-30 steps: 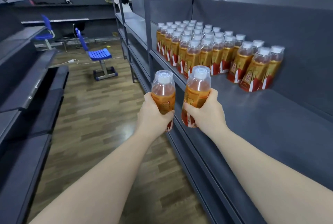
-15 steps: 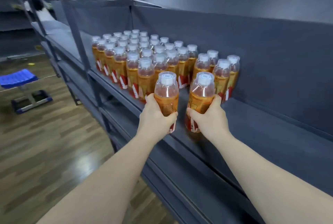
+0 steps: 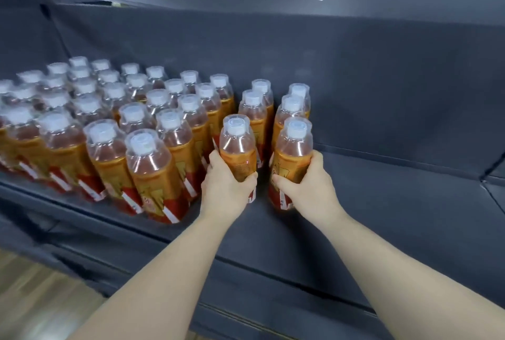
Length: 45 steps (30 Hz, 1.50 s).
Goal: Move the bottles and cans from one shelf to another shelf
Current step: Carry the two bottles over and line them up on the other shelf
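Our left hand [image 3: 226,192] wraps round the left bottle [image 3: 237,145], and our right hand [image 3: 308,186] wraps round the right bottle [image 3: 293,154]. Both are low on the shelf [image 3: 396,203], just beside the bunch of bottles [image 3: 109,126]. They look full, so a bit heavy, and the plastic looks slippery. We think the middle is the best place to hold.
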Motion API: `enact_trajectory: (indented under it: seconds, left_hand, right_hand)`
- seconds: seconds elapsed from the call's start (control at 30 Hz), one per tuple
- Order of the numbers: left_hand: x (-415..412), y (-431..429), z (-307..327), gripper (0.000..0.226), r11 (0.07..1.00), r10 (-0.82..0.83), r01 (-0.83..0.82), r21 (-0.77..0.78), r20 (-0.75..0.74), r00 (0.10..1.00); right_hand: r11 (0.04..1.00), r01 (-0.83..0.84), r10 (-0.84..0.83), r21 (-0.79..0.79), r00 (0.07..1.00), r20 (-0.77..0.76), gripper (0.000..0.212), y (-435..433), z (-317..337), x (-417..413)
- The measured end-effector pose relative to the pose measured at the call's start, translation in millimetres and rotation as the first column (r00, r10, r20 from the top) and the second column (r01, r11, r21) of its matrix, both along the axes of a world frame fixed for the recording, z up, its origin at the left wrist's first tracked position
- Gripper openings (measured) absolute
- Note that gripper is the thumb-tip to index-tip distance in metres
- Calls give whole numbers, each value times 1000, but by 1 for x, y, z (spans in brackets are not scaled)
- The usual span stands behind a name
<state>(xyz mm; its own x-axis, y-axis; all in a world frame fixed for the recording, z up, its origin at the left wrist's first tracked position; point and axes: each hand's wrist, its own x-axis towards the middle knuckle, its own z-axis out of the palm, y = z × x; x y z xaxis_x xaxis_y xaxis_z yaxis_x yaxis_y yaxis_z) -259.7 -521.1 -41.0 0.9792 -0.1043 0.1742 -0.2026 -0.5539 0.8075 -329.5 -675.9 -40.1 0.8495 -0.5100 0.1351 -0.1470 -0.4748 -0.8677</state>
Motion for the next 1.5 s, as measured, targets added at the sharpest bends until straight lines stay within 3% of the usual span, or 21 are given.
enact_trajectory:
  seconds: [0.27, 0.5, 0.6, 0.67, 0.8, 0.97, 1.1, 1.3, 1.4, 1.5]
  left_hand:
    - [30, -8, -8, 84, 996, -81, 81, -28, 0, 997]
    - [35, -5, -9, 98, 993, -95, 97, -61, 27, 995]
    - [40, -3, -9, 105, 989, -139, 139, -58, 11, 990]
    - [43, 2, -12, 101, 979, -195, 195, -56, -9, 981]
    - [46, 8, -15, 89, 977, -213, 213, -13, -18, 977]
    - [47, 1, -9, 105, 983, -141, 139, 121, 12, 990]
    - [45, 2, -13, 110, 984, -162, 160, 83, 14, 987]
    - [42, 11, -20, 91, 969, -248, 248, -1, -4, 969]
    - [42, 9, -18, 96, 979, -202, 201, 42, 8, 979]
    - [44, 5, -16, 100, 981, -167, 165, 106, 14, 986]
  right_hand:
    - [1000, 11, -12, 28, 999, 53, 80, 6, -8, 22]
    - [997, 45, -46, 68, 999, 3, 87, 9, -10, 24]
    - [994, 108, -109, -32, 993, -45, 96, 12, -10, 25]
    - [984, 153, -161, -93, 984, -80, 97, 15, -11, 27]
    - [984, 163, -167, -67, 985, -54, 90, 17, -12, 27]
    - [991, 136, -136, 6, 990, -27, 82, 18, -10, 28]
    - [996, 75, -74, 56, 997, -34, 81, 15, -8, 25]
    - [993, 113, -112, 18, 993, -42, 88, 19, -11, 28]
    - [981, 183, -186, -61, 981, -49, 92, 23, -11, 31]
    - [984, 175, -176, -14, 984, -32, 84, 23, -12, 32]
